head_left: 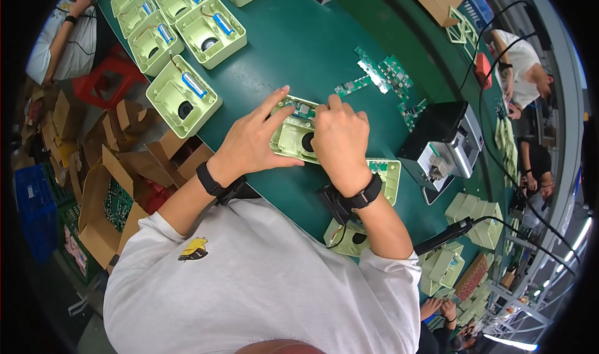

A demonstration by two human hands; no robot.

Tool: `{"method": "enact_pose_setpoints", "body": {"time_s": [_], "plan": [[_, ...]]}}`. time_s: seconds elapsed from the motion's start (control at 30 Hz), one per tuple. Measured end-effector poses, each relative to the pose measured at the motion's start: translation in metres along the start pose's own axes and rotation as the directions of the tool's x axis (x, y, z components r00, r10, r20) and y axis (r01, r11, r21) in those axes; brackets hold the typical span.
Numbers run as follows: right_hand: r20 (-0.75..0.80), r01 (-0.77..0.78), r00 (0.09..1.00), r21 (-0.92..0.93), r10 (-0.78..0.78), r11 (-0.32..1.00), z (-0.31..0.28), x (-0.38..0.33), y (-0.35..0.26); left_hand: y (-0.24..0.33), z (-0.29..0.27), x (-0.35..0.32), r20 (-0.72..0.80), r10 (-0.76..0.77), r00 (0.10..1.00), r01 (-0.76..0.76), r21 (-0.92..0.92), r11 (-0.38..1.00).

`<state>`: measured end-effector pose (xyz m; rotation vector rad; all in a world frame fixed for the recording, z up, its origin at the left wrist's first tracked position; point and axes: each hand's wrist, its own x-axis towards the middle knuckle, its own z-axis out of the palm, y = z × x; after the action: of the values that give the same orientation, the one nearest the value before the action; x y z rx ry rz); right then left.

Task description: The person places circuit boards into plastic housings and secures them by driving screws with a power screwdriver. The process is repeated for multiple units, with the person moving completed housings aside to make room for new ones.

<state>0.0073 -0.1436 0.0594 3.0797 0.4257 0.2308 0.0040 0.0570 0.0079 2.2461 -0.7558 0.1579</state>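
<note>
In front of me a pale green plastic housing (284, 143) lies tilted on the green table. A small green circuit board (304, 110) sits along its far side, and a round black speaker (307, 142) shows partly inside. My left hand (244, 139) grips the housing from the left, thumb along its near edge and a fingertip at the board. Curled over the housing's right end, my right hand (341, 139) is closed beside the board. Whatever its fingertips pinch is hidden. A second housing (391, 182) with a board inside stands just right of my right wrist.
Several open housings (184, 98) with blue cylinders fill the far left. Loose circuit boards (396, 76) lie beyond my right hand, near a black-and-silver device (440, 142). Another housing (340, 237) is by my right forearm. Cardboard boxes (100, 198) crowd the left; co-workers sit around.
</note>
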Motion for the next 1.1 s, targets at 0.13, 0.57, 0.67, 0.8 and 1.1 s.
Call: {"method": "enact_pose_setpoints", "body": {"time_s": [0.13,0.57,0.67,0.8,1.1], "plan": [[0.02,-0.04,0.999,-0.05,0.041,0.998,0.003,-0.001,-0.005,0.001,0.0,0.0,0.007,-0.003,1.0,0.003,0.005,1.0],[-0.17,0.119,0.98,0.066,-0.107,0.991,0.003,0.049,0.089,0.015,-0.021,0.006,0.127,-0.019,0.992,0.005,0.113,0.994],[-0.062,0.177,0.982,0.004,-0.177,0.984,0.031,0.048,0.111,0.013,-0.078,0.01,0.284,-0.066,0.956,0.011,0.193,0.981],[0.02,0.188,0.982,0.029,-0.188,0.982,0.03,0.047,0.113,-0.032,-0.157,-0.021,0.203,-0.382,0.902,0.195,0.598,0.777],[-0.065,0.117,0.993,0.441,-0.099,0.89,-0.064,0.019,0.066,-0.039,-0.15,-0.047,0.208,-0.298,0.932,0.104,0.633,0.767]]}}
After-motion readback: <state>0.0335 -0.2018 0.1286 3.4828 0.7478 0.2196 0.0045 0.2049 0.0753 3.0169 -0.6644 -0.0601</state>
